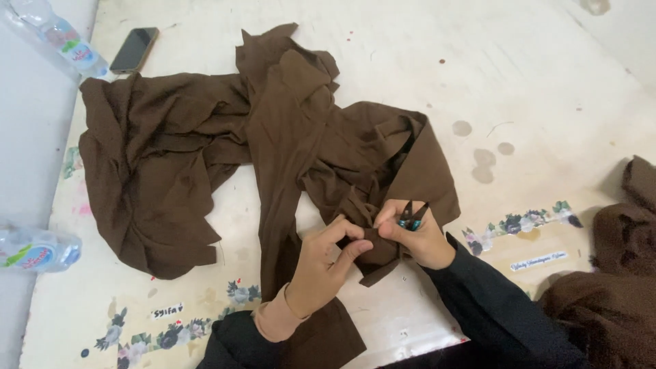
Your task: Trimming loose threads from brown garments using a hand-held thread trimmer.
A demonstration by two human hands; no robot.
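A large brown cloth (225, 157) lies crumpled across a pale table (533, 82). My left hand (326, 263) pinches a fold of the cloth near its lower right part, thumb and forefinger closed on it. My right hand (413, 236) holds a small thread snipper (412, 215) with dark blades and a blue grip, its tips pointing up and away from me. The two hands touch at the same fold. Both wrists wear dark sleeves, the left with a tan cuff.
A black phone (134, 49) lies at the table's far left. One plastic bottle (58, 34) lies beside it and another (37, 249) at the left edge. More brown fabric (615, 273) is piled at the right. Flower stickers (519, 222) mark the table's near side.
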